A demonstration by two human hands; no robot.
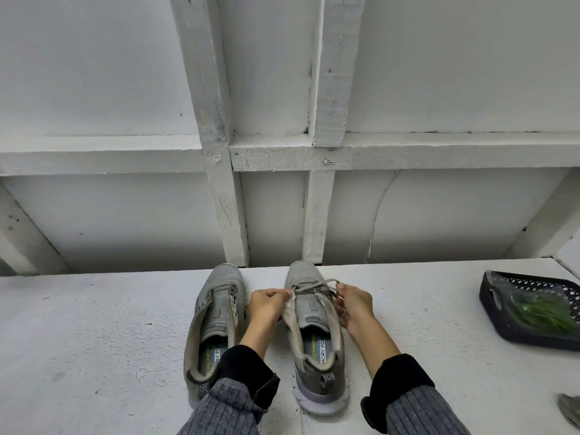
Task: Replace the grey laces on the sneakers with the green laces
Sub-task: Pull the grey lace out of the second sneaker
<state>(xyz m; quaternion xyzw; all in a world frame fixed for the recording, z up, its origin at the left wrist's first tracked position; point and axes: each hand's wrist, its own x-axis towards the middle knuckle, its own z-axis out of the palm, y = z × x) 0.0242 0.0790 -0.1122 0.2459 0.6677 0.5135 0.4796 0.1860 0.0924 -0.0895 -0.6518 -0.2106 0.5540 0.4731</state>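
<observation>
Both hands pinch grey lace (317, 284) on right sneaker (317, 334): left hand (266, 304), right hand (354, 304); green laces (546, 312) in basket (502, 324) on tabletop (94, 340).

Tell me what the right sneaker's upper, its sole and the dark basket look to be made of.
Right sneaker upper: grey knit mesh, matte, visible weave. Its sole: pale foam or rubber, smooth, probably. Dark basket: likely moulded plastic, with a perforated lattice wall.

mesh cloth sneakers (314, 334) (grey), matt painted table (94, 340)
</observation>
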